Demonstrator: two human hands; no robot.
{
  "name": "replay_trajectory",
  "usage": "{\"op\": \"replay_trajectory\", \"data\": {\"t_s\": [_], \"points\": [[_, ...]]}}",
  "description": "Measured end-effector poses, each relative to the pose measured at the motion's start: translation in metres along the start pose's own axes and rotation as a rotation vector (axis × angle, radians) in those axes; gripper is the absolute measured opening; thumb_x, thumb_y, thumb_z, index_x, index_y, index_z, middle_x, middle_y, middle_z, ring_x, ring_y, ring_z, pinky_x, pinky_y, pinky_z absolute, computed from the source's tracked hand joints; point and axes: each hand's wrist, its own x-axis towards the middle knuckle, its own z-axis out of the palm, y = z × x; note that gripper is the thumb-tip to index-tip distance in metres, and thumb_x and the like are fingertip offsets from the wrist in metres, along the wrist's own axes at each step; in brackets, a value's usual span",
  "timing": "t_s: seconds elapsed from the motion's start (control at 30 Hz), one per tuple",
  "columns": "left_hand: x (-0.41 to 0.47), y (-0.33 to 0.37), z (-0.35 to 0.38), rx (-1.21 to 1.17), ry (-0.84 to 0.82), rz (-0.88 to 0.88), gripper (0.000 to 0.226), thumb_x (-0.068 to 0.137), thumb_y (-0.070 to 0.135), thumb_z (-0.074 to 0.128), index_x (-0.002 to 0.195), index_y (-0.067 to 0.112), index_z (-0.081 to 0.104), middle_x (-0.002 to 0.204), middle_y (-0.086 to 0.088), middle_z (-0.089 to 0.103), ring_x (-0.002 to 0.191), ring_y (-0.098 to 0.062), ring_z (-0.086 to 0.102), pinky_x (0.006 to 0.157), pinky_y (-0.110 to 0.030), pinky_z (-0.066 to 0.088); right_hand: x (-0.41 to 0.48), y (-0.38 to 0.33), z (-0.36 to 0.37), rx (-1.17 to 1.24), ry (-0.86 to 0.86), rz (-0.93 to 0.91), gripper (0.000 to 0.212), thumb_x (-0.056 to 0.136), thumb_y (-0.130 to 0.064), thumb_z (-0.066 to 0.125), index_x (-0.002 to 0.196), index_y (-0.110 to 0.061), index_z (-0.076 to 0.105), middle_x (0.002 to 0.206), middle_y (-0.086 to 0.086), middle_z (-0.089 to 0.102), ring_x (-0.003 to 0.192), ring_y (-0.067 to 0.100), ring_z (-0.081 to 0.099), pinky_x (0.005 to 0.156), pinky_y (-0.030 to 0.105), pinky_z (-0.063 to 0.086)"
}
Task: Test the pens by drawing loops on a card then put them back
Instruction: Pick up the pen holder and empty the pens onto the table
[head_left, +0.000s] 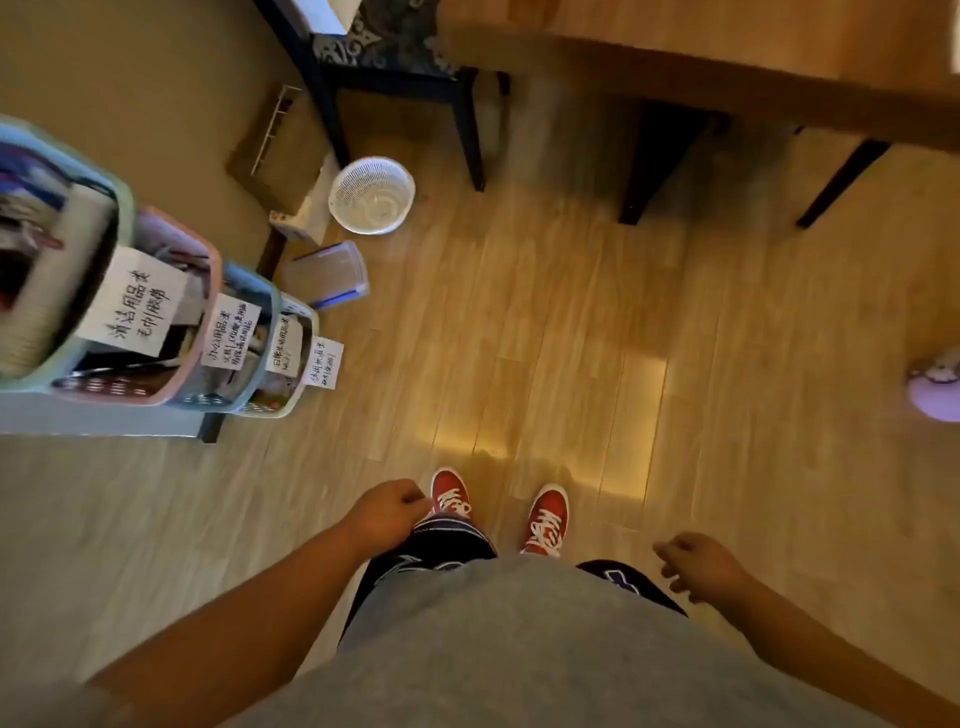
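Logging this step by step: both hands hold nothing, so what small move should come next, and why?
Probably step left and reach the left hand toward the labelled baskets. It and the right hand hold nothing, no pen or card is in view, and the baskets are the nearest storage; whether they hold pens I cannot tell.

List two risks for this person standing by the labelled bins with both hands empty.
1. The white basket and clear box lie on the floor near the bins; a step that way could trip on them.
2. The bins carry similar paper labels, so the left hand or right hand might reach into the wrong one.
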Motion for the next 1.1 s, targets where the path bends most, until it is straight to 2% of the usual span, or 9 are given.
{"op": "replay_trajectory", "data": {"t_s": [0.13,0.23,0.43,0.63,0.8,0.97,1.1], "points": [[-0.002,-0.005,-0.012,-0.091,0.034,-0.082,0.025,0.095,0.036,0.057,0.100,0.013,0.066,0.100,-0.005,0.067,0.092,-0.020,0.062,0.078,-0.031,0.047,0.010,-0.057,-0.021,0.020,0.028,-0.078,0.026,0.098,-0.024,0.056,0.098,0.001,0.061,0.096,0.022,0.066,0.072,0.027,0.058,0.063,0.033,0.043],[0.005,-0.016,-0.032,-0.090,0.047,-0.154,0.029,0.095,0.039,0.057,0.106,0.013,0.065,0.107,-0.003,0.064,0.094,-0.017,0.058,0.078,-0.027,0.042,0.019,-0.120,-0.029,0.006,0.027,-0.162,0.027,0.098,-0.026,0.056,0.099,0.000,0.061,0.095,0.019,0.066,0.075,0.027,0.058,0.062,0.031,0.042],[0.049,-0.026,-0.087,-0.067,0.038,-0.233,0.026,0.095,0.039,0.058,0.100,0.014,0.063,0.114,-0.008,0.064,0.096,-0.016,0.057,0.078,-0.022,0.039,0.048,-0.232,-0.050,-0.010,0.030,-0.257,0.027,0.098,-0.030,0.055,0.097,-0.004,0.063,0.094,0.016,0.067,0.075,0.025,0.060,0.063,0.030,0.043],[0.113,0.005,-0.171,-0.010,0.005,-0.154,0.024,0.096,0.039,0.056,0.095,0.015,0.059,0.102,-0.004,0.061,0.092,-0.015,0.056,0.074,-0.023,0.039,0.065,-0.294,-0.085,0.026,0.081,-0.204,0.026,0.097,-0.029,0.057,0.096,-0.004,0.063,0.094,0.017,0.067,0.075,0.027,0.061,0.063,0.033,0.045],[0.170,0.072,-0.241,-0.028,0.012,-0.035,0.027,0.094,0.038,0.059,0.092,0.011,0.063,0.087,0.000,0.060,0.082,-0.015,0.056,0.065,-0.024,0.040,0.075,-0.300,-0.112,0.043,0.158,-0.106,0.025,0.097,-0.027,0.058,0.095,-0.002,0.062,0.090,0.018,0.068,0.072,0.028,0.062,0.063,0.035,0.045],[0.208,0.140,-0.285,-0.048,0.027,0.085,0.025,0.094,0.040,0.057,0.097,0.016,0.065,0.093,-0.001,0.065,0.085,-0.015,0.060,0.071,-0.027,0.046,0.083,-0.304,-0.140,0.072,0.170,-0.033,0.024,0.097,-0.022,0.058,0.091,0.001,0.062,0.081,0.019,0.066,0.063,0.026,0.056,0.057,0.031,0.041],[0.224,0.184,-0.308,-0.083,0.060,0.172,0.017,0.094,0.037,0.058,0.094,0.022,0.066,0.090,0.004,0.067,0.084,-0.010,0.063,0.072,-0.022,0.048,0.090,-0.339,-0.166,0.041,0.172,-0.119,0.023,0.097,-0.024,0.057,0.089,-0.004,0.064,0.085,0.016,0.069,0.068,0.022,0.062,0.061,0.030,0.047]]}}
